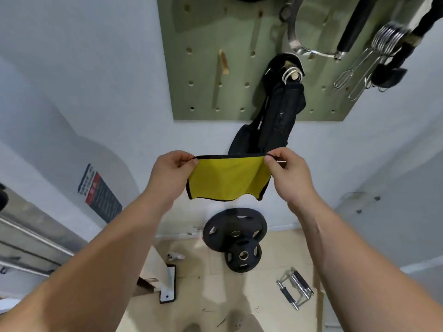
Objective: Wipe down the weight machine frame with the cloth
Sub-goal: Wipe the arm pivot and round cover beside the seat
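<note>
A yellow cloth [226, 179] with a black edge hangs stretched between my two hands in front of the white wall. My left hand [169, 173] pinches its upper left corner and my right hand [288, 173] pinches its upper right corner. The cloth's lower edge hangs loose and folded. Part of the white weight machine frame [167, 281], with a bolted foot plate, stands on the floor at lower left. Silver guide rods [31, 236] of the machine run along the left edge.
A green pegboard [239, 68] on the wall holds a black strap [278, 111], spring clips [374, 51] and handles. Two black weight plates [236, 238] lean against the wall on the tiled floor. A metal double handle [294, 289] lies to their right.
</note>
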